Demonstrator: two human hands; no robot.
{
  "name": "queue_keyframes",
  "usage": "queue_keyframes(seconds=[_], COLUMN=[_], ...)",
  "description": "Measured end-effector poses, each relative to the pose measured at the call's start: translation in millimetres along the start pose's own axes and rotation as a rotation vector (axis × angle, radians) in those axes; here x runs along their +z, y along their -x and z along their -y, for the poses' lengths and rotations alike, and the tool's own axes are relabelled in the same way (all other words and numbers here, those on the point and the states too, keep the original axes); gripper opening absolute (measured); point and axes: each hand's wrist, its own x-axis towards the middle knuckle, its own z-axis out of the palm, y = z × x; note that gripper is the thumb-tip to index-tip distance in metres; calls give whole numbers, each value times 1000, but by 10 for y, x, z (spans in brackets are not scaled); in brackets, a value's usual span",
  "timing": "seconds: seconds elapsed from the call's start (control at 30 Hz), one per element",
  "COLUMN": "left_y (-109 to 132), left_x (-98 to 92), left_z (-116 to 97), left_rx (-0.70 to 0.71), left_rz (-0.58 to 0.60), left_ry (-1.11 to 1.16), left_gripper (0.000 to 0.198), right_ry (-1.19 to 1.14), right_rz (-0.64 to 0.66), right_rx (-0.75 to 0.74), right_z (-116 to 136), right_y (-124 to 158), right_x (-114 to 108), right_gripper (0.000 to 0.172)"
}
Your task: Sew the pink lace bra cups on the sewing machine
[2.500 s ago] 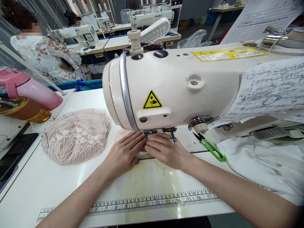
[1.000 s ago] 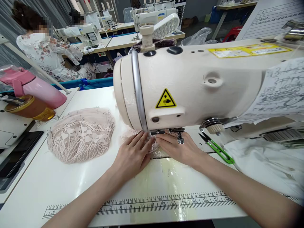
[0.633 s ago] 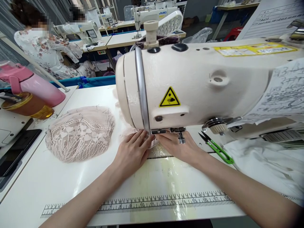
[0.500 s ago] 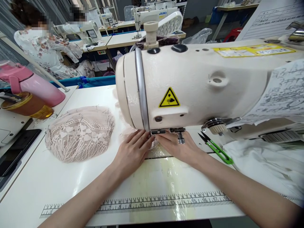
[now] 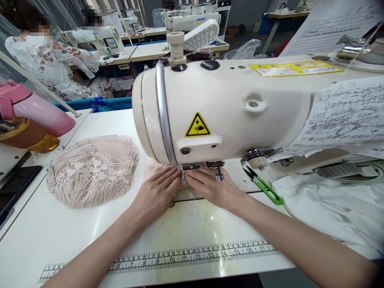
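My left hand lies flat, fingers stretched out, on a pale pink lace piece at the left of the needle area. From the right, my right hand reaches under the head of the sewing machine, its extended fingers resting on the work close to the left fingertips. The machine head hides the needle and most of the lace between my hands. Another pale pink lace piece, cup-shaped with loose threads along its edge, lies on the table to the left. Green thread snips lie beyond my right wrist.
White cloth is heaped at the right. A printed ruler scale runs along the table's front. At the left are a pink bottle, an amber cup and a dark phone. A co-worker sits at the back left.
The whole view has shifted, so the machine and table appear farther left. My hands stay by the needle area, both still flat on the work; less lace shows between them.
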Motion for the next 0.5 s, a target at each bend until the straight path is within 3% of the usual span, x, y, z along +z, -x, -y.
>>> queue_keyframes(seconds=[0.17,0.37,0.5], left_y=[6,34,28], left_x=[22,64,52], left_z=[4,8,12], left_rx=[-25,-28,-21], left_rz=[-24,-51,-44], left_ry=[-4,37,18], left_gripper=[32,44,40], right_ry=[-67,-173,-177], right_rz=[-65,-97,-87], right_rx=[-104,-161,-155], right_z=[16,16,23], right_y=[-35,-37,-37], right_x=[92,136,134], right_gripper=[16,19,20])
